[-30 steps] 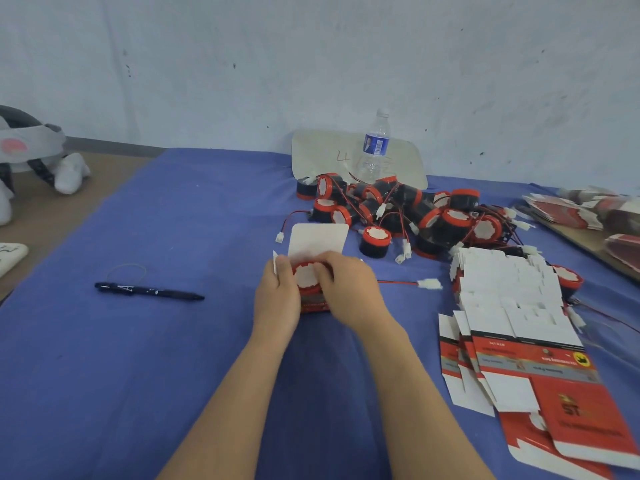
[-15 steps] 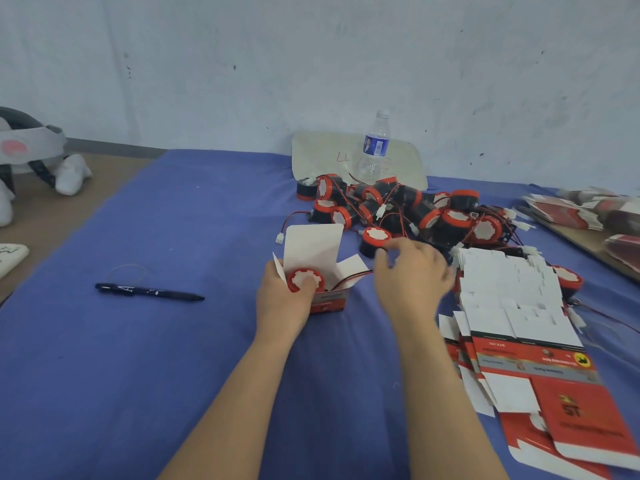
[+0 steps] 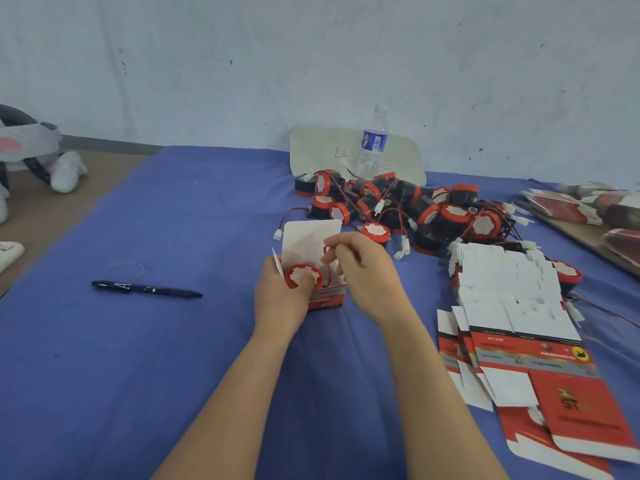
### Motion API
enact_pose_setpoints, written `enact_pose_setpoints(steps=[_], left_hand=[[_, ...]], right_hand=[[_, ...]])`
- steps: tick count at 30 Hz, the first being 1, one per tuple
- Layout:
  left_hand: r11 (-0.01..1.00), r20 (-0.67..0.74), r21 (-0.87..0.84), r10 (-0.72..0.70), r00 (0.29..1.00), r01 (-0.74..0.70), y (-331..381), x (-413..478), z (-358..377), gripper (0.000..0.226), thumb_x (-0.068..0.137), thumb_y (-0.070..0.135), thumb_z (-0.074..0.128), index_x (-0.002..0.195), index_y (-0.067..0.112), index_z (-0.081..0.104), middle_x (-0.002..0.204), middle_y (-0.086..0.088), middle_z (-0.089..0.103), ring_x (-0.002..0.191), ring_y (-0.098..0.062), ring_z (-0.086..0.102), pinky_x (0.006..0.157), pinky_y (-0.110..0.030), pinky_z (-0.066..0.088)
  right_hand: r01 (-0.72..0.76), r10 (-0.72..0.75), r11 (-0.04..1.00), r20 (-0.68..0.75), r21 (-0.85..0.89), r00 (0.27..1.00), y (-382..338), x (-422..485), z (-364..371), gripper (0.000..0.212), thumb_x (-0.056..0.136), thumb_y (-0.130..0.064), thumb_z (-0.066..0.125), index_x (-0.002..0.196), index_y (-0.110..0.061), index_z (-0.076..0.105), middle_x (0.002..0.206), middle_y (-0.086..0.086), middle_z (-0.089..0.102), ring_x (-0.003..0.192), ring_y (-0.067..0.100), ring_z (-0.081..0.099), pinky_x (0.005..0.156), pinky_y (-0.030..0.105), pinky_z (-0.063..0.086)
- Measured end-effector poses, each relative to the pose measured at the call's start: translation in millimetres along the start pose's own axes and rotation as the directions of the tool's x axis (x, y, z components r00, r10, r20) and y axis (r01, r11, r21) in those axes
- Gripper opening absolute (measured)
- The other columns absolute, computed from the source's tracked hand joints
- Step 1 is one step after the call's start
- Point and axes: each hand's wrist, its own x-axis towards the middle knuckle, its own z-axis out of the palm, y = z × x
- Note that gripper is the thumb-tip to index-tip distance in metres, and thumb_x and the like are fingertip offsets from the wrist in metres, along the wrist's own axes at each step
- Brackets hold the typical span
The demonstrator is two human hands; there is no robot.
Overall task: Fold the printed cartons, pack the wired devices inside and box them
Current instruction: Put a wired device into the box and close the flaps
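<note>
two bare forearms (image 3: 242,393) run up from the bottom edge to the open carton (image 3: 327,295), which stands upright on the blue cloth (image 3: 138,358) at mid frame; nearer than the carton and to its right lies a fanned stack of flat cartons (image 3: 512,327), red print and white flaps, well apart from it; left hand (image 3: 280,301) grips the carton from its left side, fingers curled round it, thumb over the near rim of the wired device (image 3: 302,276); that device sits inside the carton at its left end, red rim and white face turned up; right hand (image 3: 367,271) hangs over the carton's right half, fingers curled, thumb and forefinger tips together, pinching a thin red wire (image 3: 326,250) just above the carton's mouth; the carton's white lid flap (image 3: 308,235) stands up at its back; well left of the carton a dark pen (image 3: 145,289) lies flat on the cloth, a thin loop (image 3: 123,268) just beyond it; just beyond the carton and spreading to its right, a heap of loose devices (image 3: 408,206), black bodies, red rims, tangled red wires with white plugs; beyond the carton, behind that heap, a clear water bottle (image 3: 373,143) stands upright in front of a pale panel (image 3: 322,150) that leans on the wall (image 3: 242,64); far right of the carton, red packs (image 3: 568,207) on a brown board (image 3: 571,233); far left of it, a white headset (image 3: 27,147)
</note>
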Motion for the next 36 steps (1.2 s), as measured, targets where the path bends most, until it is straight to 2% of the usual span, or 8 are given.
enact_pose_setpoints(steps=[5, 8, 12, 17, 21, 24, 30, 36], left_hand=[[1.0, 0.001, -0.016, 0.014, 1.0, -0.014, -0.3, -1.0, -0.8, 0.022, 0.089, 0.021, 0.063, 0.1, 0.025, 0.044, 0.104, 0.002, 0.06, 0.083, -0.008, 0.056, 0.059, -0.017, 0.041], [0.999, 0.002, -0.025, 0.02, 1.0, -0.02, 0.0, -1.1, -1.1, 0.021, 0.088, 0.019, 0.062, 0.1, 0.024, 0.045, 0.104, 0.0, 0.061, 0.088, -0.013, 0.058, 0.066, -0.023, 0.046], [0.999, 0.005, -0.025, 0.032, 0.999, -0.031, 0.5, -1.5, -1.0, 0.021, 0.088, 0.018, 0.062, 0.097, 0.024, 0.045, 0.104, -0.002, 0.061, 0.092, -0.018, 0.06, 0.071, -0.028, 0.05], [0.999, -0.002, -0.012, 0.032, 0.999, -0.033, 1.0, -1.1, -0.6, 0.02, 0.088, 0.018, 0.062, 0.098, 0.021, 0.045, 0.101, -0.002, 0.062, 0.092, -0.019, 0.06, 0.07, -0.029, 0.049], [1.0, -0.007, 0.003, 0.024, 1.0, -0.024, 0.4, -0.8, -0.5, 0.021, 0.088, 0.021, 0.062, 0.098, 0.023, 0.044, 0.098, 0.003, 0.058, 0.086, -0.014, 0.057, 0.065, -0.025, 0.045], [1.0, 0.001, 0.009, 0.014, 1.0, -0.014, 0.3, -1.1, -0.8, 0.021, 0.089, 0.023, 0.061, 0.101, 0.024, 0.044, 0.097, 0.005, 0.057, 0.087, -0.014, 0.056, 0.062, -0.022, 0.043], [1.0, -0.001, -0.007, 0.012, 1.0, -0.012, 0.5, -1.9, -0.8, 0.02, 0.089, 0.023, 0.06, 0.102, 0.024, 0.045, 0.103, 0.002, 0.058, 0.092, -0.016, 0.056, 0.066, -0.024, 0.042], [1.0, 0.004, -0.015, 0.018, 1.0, -0.018, 0.1, -2.9, -1.9, 0.023, 0.088, 0.024, 0.063, 0.104, 0.024, 0.046, 0.102, 0.005, 0.059, 0.089, -0.011, 0.056, 0.061, -0.017, 0.04]], right_hand=[[0.012, 0.016, 0.98, 0.143, -0.198, 0.99, 2.5, -2.8, -1.7, 0.033, 0.096, -0.008, 0.047, 0.125, -0.024, 0.053, 0.099, -0.012, 0.069, 0.1, 0.006, 0.058, 0.078, 0.008, 0.045], [0.056, -0.013, 0.882, 0.095, -0.468, 0.995, 2.3, 0.6, 0.7, 0.035, 0.095, -0.01, 0.046, 0.127, -0.022, 0.055, 0.111, -0.004, 0.067, 0.111, 0.016, 0.051, 0.096, 0.029, 0.04], [0.078, -0.09, 0.784, 0.011, -0.616, 0.996, 2.8, 3.2, -1.4, 0.034, 0.095, -0.012, 0.044, 0.121, -0.026, 0.061, 0.113, -0.007, 0.066, 0.113, 0.015, 0.041, 0.082, 0.027, 0.018], [0.086, -0.081, 0.718, 0.04, -0.691, 0.996, -2.0, 3.3, 0.9, 0.029, 0.089, -0.006, 0.048, 0.1, -0.021, 0.07, 0.108, -0.002, 0.06, 0.106, 0.022, 0.038, 0.077, 0.029, 0.021], [0.032, -0.072, 0.801, -0.044, -0.597, 0.996, -0.5, 3.0, 8.4, 0.023, 0.09, -0.002, 0.048, 0.093, -0.011, 0.07, 0.104, -0.002, 0.037, 0.102, 0.02, 0.04, 0.078, 0.022, 0.035], [0.021, -0.071, 0.818, -0.065, -0.575, 0.995, -0.8, 2.2, 13.6, 0.024, 0.091, -0.005, 0.045, 0.093, -0.011, 0.068, 0.098, -0.001, 0.046, 0.093, 0.019, 0.048, 0.073, 0.026, 0.039], [0.034, -0.072, 0.707, -0.024, -0.706, 0.997, 3.7, -2.4, 14.6, 0.024, 0.089, -0.033, 0.05, 0.089, -0.023, 0.071, 0.086, -0.005, 0.055, 0.088, 0.014, 0.039, 0.077, 0.03, 0.017], [0.003, -0.051, 0.695, -0.045, -0.719, 0.998, 6.1, -1.7, 13.5, 0.032, 0.096, -0.045, 0.046, 0.085, -0.021, 0.064, 0.081, -0.004, 0.051, 0.09, 0.018, 0.042, 0.079, 0.031, 0.022]])
